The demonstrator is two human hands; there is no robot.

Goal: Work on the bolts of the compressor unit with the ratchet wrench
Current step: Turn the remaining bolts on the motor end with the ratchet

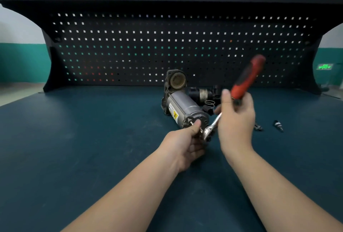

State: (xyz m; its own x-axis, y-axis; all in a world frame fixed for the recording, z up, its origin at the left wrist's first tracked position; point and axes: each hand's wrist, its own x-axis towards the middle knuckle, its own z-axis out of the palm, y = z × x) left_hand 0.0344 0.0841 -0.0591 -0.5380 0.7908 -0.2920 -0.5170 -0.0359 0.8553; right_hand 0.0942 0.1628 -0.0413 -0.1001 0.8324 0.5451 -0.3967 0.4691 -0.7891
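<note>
The grey compressor unit (pixel 182 108) lies on its side in the middle of the dark workbench, its black end cap facing me. My left hand (pixel 187 140) pinches the socket end just below that cap, next to a bolt. My right hand (pixel 236 120) grips the ratchet wrench (pixel 246 78) by its red and black handle, which tilts up and to the right and is blurred. The chrome ratchet head (pixel 209 129) sits at the cap's lower right edge, between my two hands.
A black cylindrical part (pixel 201 93) and a small coil spring (pixel 209 102) lie just behind the compressor. Two small metal pieces (pixel 278 125) rest on the bench right of my right hand. A black pegboard (pixel 178 50) closes off the back of the bench.
</note>
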